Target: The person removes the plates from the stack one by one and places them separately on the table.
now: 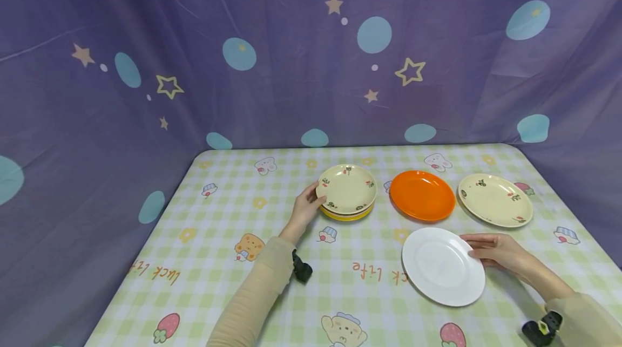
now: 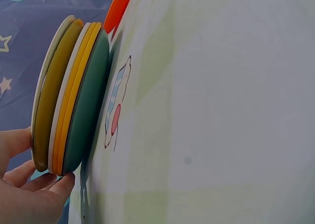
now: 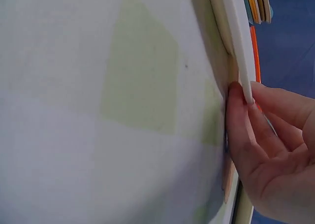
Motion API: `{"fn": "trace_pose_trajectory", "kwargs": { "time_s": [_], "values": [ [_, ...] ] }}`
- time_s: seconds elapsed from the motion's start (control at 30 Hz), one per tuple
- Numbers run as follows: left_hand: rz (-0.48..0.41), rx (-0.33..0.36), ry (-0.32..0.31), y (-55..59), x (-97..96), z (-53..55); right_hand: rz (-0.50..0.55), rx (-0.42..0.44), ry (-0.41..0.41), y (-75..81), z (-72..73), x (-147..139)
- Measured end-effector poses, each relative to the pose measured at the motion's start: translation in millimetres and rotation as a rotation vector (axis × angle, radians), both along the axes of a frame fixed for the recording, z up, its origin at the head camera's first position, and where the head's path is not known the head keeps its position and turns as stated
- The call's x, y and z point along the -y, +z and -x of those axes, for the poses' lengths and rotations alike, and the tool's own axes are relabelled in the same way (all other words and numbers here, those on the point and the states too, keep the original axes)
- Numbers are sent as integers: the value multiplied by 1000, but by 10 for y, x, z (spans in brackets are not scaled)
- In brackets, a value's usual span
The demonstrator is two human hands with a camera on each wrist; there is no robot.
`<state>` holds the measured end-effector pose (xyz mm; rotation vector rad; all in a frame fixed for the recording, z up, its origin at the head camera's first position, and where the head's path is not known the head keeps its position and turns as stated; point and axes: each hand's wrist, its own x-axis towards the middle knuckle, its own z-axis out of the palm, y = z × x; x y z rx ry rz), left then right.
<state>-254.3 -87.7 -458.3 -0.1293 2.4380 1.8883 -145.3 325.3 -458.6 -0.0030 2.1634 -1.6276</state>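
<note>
In the head view my left hand [image 1: 305, 211] grips the left edge of a stack of round plates, thumb on the top rim. The top plate [image 1: 347, 189] is cream with small flower prints. The left wrist view shows the stack's side: olive-yellow, white and yellow rims, and a dark green plate [image 2: 91, 103] at the bottom. Two of my left fingertips reach the lower rims. My right hand [image 1: 498, 252] pinches a plain white plate [image 1: 443, 266] at its right rim, thumb above and fingers beneath. The right wrist view shows that plate edge-on between thumb and fingers.
An orange plate [image 1: 423, 196] lies right of the stack. Beside it is a cream plate [image 1: 495, 201] with printed flowers, beyond my right hand. A green checked cloth [image 1: 218, 277] with cartoon prints covers the table. Behind hangs a purple curtain [image 1: 291, 99].
</note>
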Motion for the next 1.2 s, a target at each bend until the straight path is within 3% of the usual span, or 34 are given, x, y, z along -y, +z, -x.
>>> {"fn": "trace_pose_trajectory", "kwargs": {
  "time_s": [0.17, 0.5, 0.8, 0.93, 1.2],
  "values": [
    [-1, -13, -3, 10, 4, 3, -224, -120, -37, 58, 42, 47],
    [-7, -10, -4, 19, -3, 4, -332, -295, -43, 194, 176, 138],
    [-16, -15, -5, 7, -1, 0, -192, -316, 4, 318, 305, 323],
    [-20, -14, -5, 3, -1, -1, -186, -367, 31, 357, 366, 452],
    [-14, -12, -4, 18, -1, -21, -197, -346, 28, 400, 530, 721]
  ]
}}
